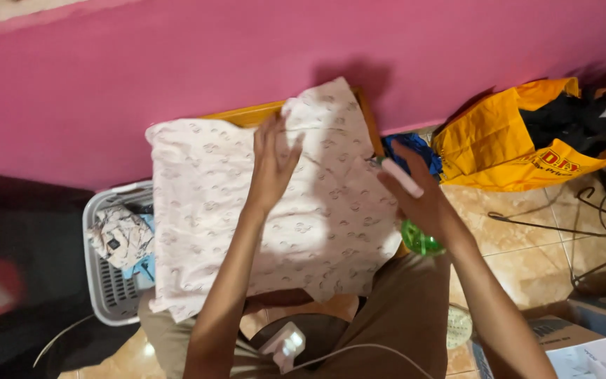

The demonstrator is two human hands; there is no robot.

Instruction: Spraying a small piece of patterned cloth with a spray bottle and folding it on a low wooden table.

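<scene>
A pale pink patterned garment (212, 203) lies spread over a small orange board (247, 114) against the pink wall. My left hand (273, 163) rests flat on the cloth near its upper middle, fingers apart. My right hand (415, 196) hovers at the garment's right edge, closed around a green spray bottle (421, 240) with a white top (401, 177).
A grey laundry basket (106, 288) with crumpled clothes (119, 237) stands at the left. Blue cloth (415, 151) and a yellow bag (499, 147) holding dark clothes lie at the right on the tiled floor. A cardboard box (576, 344) sits at the lower right. A white iron (285, 344) rests below.
</scene>
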